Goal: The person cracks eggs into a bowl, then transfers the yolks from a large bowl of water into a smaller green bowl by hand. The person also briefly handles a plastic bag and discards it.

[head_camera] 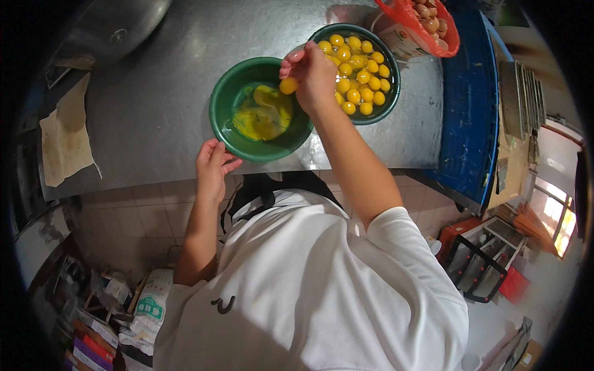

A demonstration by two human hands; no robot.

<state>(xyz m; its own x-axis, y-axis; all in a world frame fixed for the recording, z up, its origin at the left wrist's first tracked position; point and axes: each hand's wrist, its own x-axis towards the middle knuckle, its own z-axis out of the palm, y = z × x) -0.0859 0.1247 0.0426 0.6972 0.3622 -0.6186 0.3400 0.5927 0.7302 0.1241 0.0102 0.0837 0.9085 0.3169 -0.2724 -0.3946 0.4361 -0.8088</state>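
Note:
My right hand (310, 76) is raised between two bowls, with an egg yolk (288, 86) at its fingers over the rim of a green plastic bowl (225, 134). That bowl holds yellowish liquid egg (264, 116). My left hand (212, 169) rests its fingertips at the bowl's near left rim. On the right stands a dark green bowl (397, 88) with many whole yolks (365, 76) in clear egg white; my right hand and wrist hide its left part.
A tub lined with a red plastic bag (422, 39) holds eggshells (432, 23) at the back right. A large metal vessel (118, 28) stands back left, above a stained cloth (69, 130) on the steel table (158, 116). A blue surface (466, 116) adjoins on the right.

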